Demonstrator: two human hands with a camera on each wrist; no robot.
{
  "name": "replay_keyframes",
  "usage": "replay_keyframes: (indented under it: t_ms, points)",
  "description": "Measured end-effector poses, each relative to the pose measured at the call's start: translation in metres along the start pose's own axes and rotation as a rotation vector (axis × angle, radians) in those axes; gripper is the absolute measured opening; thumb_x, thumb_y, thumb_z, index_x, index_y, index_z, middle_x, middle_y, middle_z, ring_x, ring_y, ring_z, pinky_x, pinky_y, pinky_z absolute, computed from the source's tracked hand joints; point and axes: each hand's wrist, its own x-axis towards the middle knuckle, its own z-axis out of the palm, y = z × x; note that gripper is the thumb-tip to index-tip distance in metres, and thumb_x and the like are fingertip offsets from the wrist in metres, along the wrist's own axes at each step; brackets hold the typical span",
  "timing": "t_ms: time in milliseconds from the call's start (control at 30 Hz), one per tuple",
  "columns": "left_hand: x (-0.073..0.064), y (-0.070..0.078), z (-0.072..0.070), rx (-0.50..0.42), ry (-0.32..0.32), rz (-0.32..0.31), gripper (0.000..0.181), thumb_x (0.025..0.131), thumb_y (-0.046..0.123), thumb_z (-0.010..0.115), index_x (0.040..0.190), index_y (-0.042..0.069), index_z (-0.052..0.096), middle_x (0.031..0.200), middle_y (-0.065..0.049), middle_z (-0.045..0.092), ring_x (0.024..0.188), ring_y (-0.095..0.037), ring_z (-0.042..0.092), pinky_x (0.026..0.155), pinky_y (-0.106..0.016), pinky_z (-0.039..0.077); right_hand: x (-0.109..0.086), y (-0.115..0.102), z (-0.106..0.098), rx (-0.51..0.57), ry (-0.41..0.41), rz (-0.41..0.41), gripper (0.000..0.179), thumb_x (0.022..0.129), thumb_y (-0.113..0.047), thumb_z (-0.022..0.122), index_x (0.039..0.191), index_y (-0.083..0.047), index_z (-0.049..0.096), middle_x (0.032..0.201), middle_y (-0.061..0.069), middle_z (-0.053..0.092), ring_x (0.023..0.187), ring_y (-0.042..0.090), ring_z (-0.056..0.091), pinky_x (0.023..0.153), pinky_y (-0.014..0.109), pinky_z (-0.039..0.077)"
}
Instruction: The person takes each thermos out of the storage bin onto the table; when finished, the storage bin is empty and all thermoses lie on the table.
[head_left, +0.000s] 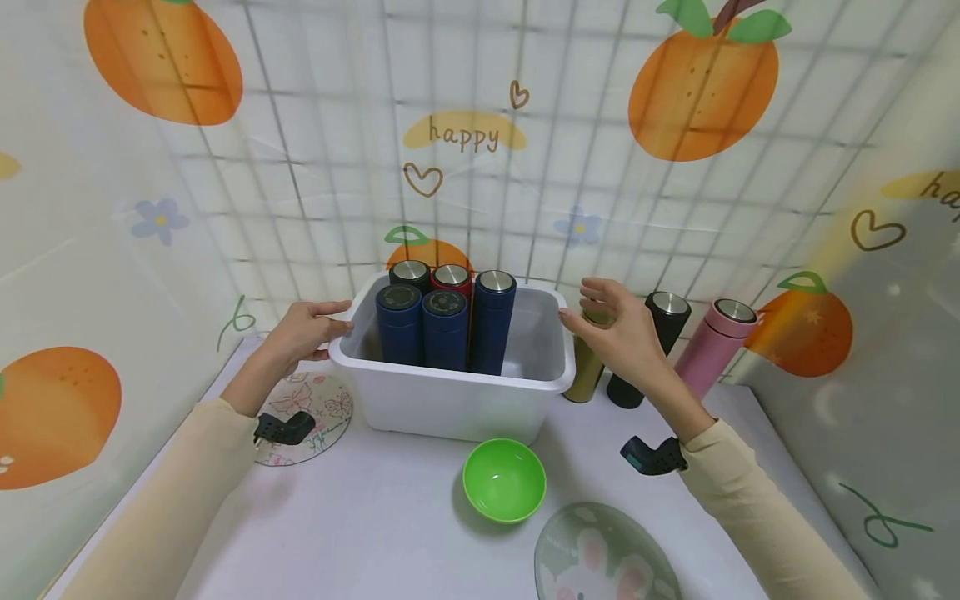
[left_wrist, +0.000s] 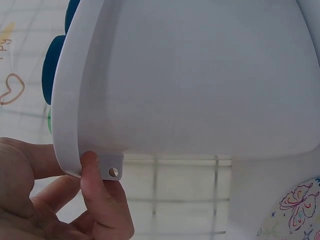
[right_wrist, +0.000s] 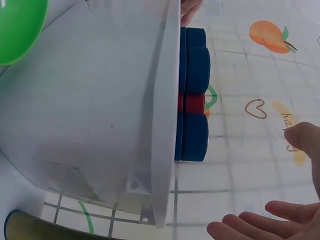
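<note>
A white plastic tub [head_left: 450, 404] stands on the table, holding several thermos bottles: blue ones [head_left: 493, 325], a red one [head_left: 452, 275] and a black one [head_left: 409, 271]. With thumb and fingers, my left hand [head_left: 303, 332] pinches the tub's left rim; the left wrist view shows the fingers beneath the edge, by a small tab with a hole [left_wrist: 113, 172]. My right hand [head_left: 618, 325] is beside the right rim, fingers spread and relaxed. In the right wrist view that hand [right_wrist: 280, 220] is apart from the tub and holds nothing.
Right of the tub stand an olive-gold bottle [head_left: 583, 375], a black bottle [head_left: 667, 321] and a pink bottle [head_left: 712, 346]. In front sits a green bowl [head_left: 504, 482]. A rabbit-patterned mat [head_left: 562, 542] lies near the front; a butterfly-patterned mat [head_left: 326, 408] lies at left.
</note>
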Motion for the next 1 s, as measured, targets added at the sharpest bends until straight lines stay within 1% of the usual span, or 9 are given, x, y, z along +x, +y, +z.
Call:
replay_keyframes:
  t_ms: [167,400,500,633,767,1000]
  points:
    - [0.0,0.0,0.0,-0.002,0.001,0.001,0.059,0.098,0.017,0.061,0.153,0.011,0.042,0.136,-0.025,0.057,0.126,-0.038,0.051,0.072,-0.029,0.055,0.003,-0.003,0.002,0.013,-0.007,-0.009,0.066,0.09,-0.039,0.075,0.143,-0.008,0.052,0.139,0.012,0.058,0.121,0.031,0.059,0.089,0.049,0.053]
    - [0.002,-0.001,0.0,0.001,0.004,-0.008,0.06,0.098,0.018,0.06,0.154,0.011,0.04,0.137,-0.024,0.057,0.127,-0.038,0.049,0.072,-0.03,0.054,0.009,-0.01,0.003,0.014,0.005,-0.018,0.065,0.089,-0.041,0.075,0.141,-0.008,0.053,0.137,0.013,0.059,0.123,0.03,0.058,0.092,0.048,0.051]
    - [0.002,-0.002,0.0,-0.002,0.014,-0.013,0.06,0.097,0.017,0.06,0.153,0.011,0.042,0.137,-0.023,0.057,0.127,-0.037,0.051,0.072,-0.031,0.055,0.011,-0.013,0.002,0.024,-0.003,-0.022,0.067,0.09,-0.041,0.075,0.143,-0.008,0.051,0.138,0.013,0.058,0.124,0.029,0.057,0.095,0.049,0.05]
    - [0.003,-0.003,-0.001,0.0,0.012,-0.003,0.059,0.097,0.016,0.06,0.153,0.011,0.042,0.135,-0.023,0.058,0.123,-0.036,0.054,0.072,-0.031,0.055,0.015,-0.016,0.004,0.04,-0.013,-0.027,0.067,0.09,-0.04,0.075,0.144,-0.008,0.05,0.14,0.013,0.057,0.125,0.028,0.057,0.097,0.049,0.049]
    - [0.004,-0.004,-0.002,0.0,-0.004,0.01,0.059,0.097,0.018,0.06,0.153,0.011,0.041,0.136,-0.024,0.058,0.122,-0.035,0.054,0.072,-0.03,0.055,0.019,-0.017,0.007,0.042,-0.008,-0.033,0.066,0.089,-0.038,0.076,0.143,-0.008,0.051,0.139,0.013,0.057,0.124,0.027,0.058,0.094,0.047,0.05]
    - [0.004,-0.005,-0.002,-0.009,-0.011,0.004,0.06,0.098,0.018,0.06,0.154,0.011,0.041,0.138,-0.023,0.056,0.126,-0.036,0.051,0.073,-0.03,0.055,0.027,-0.018,0.013,0.049,-0.012,-0.009,0.068,0.088,-0.04,0.077,0.142,-0.008,0.051,0.138,0.013,0.058,0.124,0.029,0.058,0.092,0.046,0.052]
